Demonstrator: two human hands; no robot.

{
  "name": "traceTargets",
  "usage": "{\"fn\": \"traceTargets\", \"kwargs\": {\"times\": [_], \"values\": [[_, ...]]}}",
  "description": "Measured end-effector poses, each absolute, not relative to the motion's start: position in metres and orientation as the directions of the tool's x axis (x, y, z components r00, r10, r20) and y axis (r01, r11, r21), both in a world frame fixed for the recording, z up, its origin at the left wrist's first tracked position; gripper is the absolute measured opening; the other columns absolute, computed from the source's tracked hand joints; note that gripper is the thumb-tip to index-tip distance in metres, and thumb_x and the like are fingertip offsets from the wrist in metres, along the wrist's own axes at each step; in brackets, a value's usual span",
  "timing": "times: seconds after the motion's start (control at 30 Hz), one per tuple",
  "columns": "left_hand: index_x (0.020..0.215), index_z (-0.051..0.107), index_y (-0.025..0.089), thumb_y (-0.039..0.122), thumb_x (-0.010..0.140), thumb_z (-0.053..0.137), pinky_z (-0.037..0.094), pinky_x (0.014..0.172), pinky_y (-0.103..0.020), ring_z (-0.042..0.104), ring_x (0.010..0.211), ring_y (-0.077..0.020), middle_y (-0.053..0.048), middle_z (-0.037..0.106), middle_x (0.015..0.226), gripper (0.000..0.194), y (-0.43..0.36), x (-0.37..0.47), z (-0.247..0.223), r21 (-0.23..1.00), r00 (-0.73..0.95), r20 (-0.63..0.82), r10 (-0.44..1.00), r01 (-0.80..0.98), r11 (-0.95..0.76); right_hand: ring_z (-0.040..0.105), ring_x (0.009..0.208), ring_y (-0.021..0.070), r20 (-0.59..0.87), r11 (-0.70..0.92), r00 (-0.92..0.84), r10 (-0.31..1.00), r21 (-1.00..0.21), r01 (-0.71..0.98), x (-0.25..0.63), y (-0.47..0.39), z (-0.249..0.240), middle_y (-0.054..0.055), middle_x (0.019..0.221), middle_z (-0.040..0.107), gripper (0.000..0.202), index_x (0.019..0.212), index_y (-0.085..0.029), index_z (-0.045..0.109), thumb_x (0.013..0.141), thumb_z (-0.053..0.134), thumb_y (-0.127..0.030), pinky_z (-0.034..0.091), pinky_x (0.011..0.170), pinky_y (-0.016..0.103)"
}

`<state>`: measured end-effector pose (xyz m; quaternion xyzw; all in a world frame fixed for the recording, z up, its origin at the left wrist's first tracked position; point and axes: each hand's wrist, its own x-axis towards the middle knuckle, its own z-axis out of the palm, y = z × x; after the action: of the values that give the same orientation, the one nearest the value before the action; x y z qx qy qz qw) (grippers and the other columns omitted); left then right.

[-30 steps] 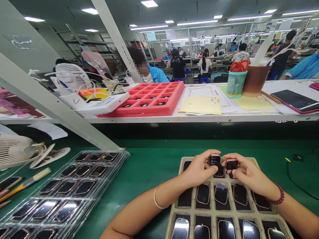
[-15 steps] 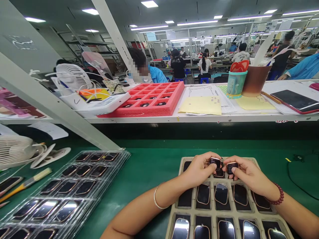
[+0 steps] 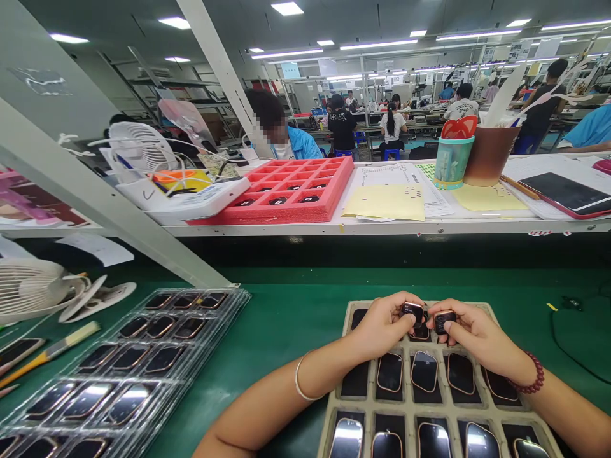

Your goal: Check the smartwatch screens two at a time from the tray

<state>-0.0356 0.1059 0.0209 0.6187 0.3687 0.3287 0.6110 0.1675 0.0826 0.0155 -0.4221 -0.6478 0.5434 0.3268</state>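
My left hand (image 3: 386, 324) pinches a small dark watch body (image 3: 412, 311) between thumb and fingers. Right beside it, my right hand (image 3: 470, 333) grips a second watch body (image 3: 443, 319). Both hands hover over the far row of a beige pulp tray (image 3: 487, 310) on the green belt. The tray's pockets hold several glossy watch bodies with rose-gold rims (image 3: 423, 371). A bangle circles my left wrist and a bead bracelet my right.
A stack of clear blister trays (image 3: 128, 362) with several watch bodies lies at the left, beside a white fan (image 3: 28, 289) and a brush (image 3: 50, 351). On the shelf behind stand a red foam tray (image 3: 291, 191), papers, cups and a tablet (image 3: 566, 192). Other people work at benches beyond.
Both hands have lowered slightly toward the tray's far row and tilted the two watch bodies downward. Nothing else on the belt has moved.
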Motion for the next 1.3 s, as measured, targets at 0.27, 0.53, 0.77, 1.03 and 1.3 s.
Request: {"fn": "traceTargets", "kwargs": {"times": [0.27,0.53,0.77,1.03,1.3], "values": [[0.097,0.058,0.014,0.015,0.075,0.053,0.045,0.062,-0.023,0.057,0.064,-0.0096,-0.004,0.062,0.084,0.023,0.1056,-0.0357,0.0219,0.998,0.512,-0.037,0.858,0.056,0.01,0.063,0.075,0.0164,-0.037,0.052,-0.432,0.901,-0.98,0.192,0.1679,0.0829,0.0141,0.005,0.099,0.063,0.021,0.107,-0.021,0.056,0.088,0.049,-0.027,0.053,0.066,0.03],[0.098,0.057,0.013,0.013,0.072,0.054,0.037,0.053,-0.019,0.05,0.06,-0.008,-0.003,0.061,0.081,0.025,0.108,-0.0361,0.0199,0.994,0.444,-0.011,0.896,0.099,-0.037,0.062,0.09,0.0201,0.031,0.103,-0.432,0.901,-0.984,0.145,0.1673,0.0801,0.0118,0.007,0.109,0.06,0.03,0.117,-0.023,0.052,0.088,0.049,-0.023,0.054,0.08,0.036],[0.1,0.055,0.014,0.015,0.073,0.055,0.038,0.055,-0.02,0.053,0.065,-0.0097,-0.004,0.06,0.084,0.027,0.1083,-0.0365,0.0192,0.999,0.459,-0.013,0.888,0.052,-0.012,0.063,0.088,0.0186,0.021,0.096,-0.456,0.89,-0.985,0.142,0.1672,0.0798,0.0132,0.008,0.111,0.06,0.029,0.117,-0.022,0.053,0.089,0.046,-0.022,0.055,0.077,0.033],[0.107,0.053,0.015,0.012,0.069,0.059,0.039,0.056,-0.019,0.053,0.064,-0.0088,-0.004,0.061,0.089,0.039,0.1049,-0.0368,0.0219,0.996,0.485,-0.013,0.874,0.088,-0.034,0.063,0.09,0.0184,0.049,0.123,-0.45,0.892,-0.983,0.138,0.1685,0.0802,0.0128,0.007,0.112,0.06,0.033,0.119,-0.022,0.051,0.086,0.048,-0.018,0.054,0.079,0.033],[0.105,0.053,0.014,0.012,0.072,0.055,0.038,0.055,-0.019,0.052,0.064,-0.0084,-0.004,0.06,0.086,0.033,0.1061,-0.0366,0.0212,0.997,0.481,0.001,0.877,0.069,-0.04,0.061,0.096,0.0199,0.064,0.152,-0.466,0.883,-0.977,0.152,0.1677,0.0797,0.0125,0.006,0.113,0.059,0.035,0.12,-0.024,0.051,0.086,0.047,-0.015,0.053,0.081,0.034]]}}
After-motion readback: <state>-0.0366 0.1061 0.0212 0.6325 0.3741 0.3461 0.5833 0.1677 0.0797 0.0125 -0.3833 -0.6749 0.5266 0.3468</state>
